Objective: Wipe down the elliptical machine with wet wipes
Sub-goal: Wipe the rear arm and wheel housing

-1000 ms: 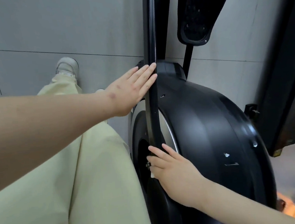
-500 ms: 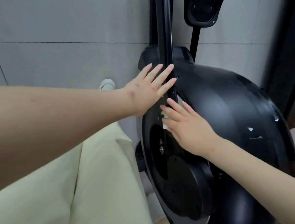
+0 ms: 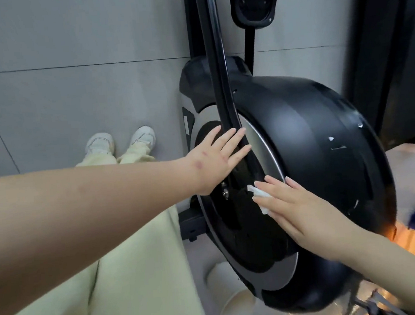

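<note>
Your flat right hand [image 3: 297, 207] has slid the crumpled white wet wipe [image 3: 260, 198] off the black upright bar [image 3: 220, 81] onto the round black side disc [image 3: 244, 229], so the disc is now being wiped. Your empty, spread left hand [image 3: 216, 161] braces the bar.

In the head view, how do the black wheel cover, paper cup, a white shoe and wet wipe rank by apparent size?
1. black wheel cover
2. paper cup
3. white shoe and wet wipe look alike: the wipe is partly under the right hand, the shoe farther off.
</note>
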